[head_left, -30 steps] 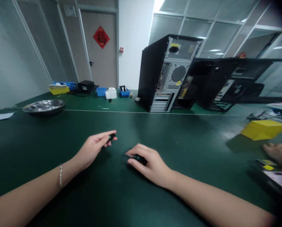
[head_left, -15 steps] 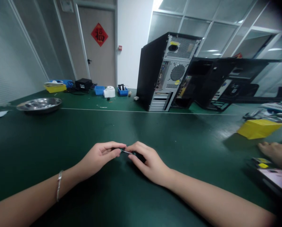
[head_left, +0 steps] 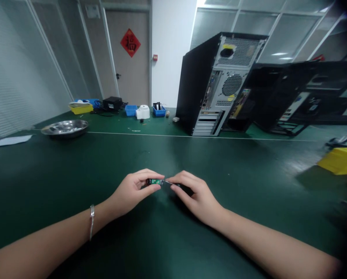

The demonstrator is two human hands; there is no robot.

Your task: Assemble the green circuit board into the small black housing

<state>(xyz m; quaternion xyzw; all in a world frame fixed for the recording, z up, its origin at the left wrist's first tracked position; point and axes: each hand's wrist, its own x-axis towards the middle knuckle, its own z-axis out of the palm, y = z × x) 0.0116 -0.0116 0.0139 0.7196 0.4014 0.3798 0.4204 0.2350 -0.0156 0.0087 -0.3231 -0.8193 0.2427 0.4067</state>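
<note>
Between the thumb and fingers of my left hand [head_left: 137, 190] is a small green circuit board [head_left: 155, 181] with dark edges and a metal end. My right hand [head_left: 195, 193] is closed around a screwdriver-like tool [head_left: 169, 182] with a thin metal shaft; its dark handle is mostly covered by my palm. The shaft points left at the board's metal end, very close to it. Whether the two touch I cannot tell. Both hands are low over the green table [head_left: 150, 240].
A metal bowl [head_left: 64, 128] stands at the back left, near a sheet of paper [head_left: 12, 141]. Small blue bins [head_left: 131, 110] line the far side. A computer tower [head_left: 196, 85] stands at the back right, with a yellow bin [head_left: 340, 159] at the right edge.
The view has swung left, so everything sits further right. More of the green board shows between my left fingers. A co-worker's hand at the right has mostly left the picture.
</note>
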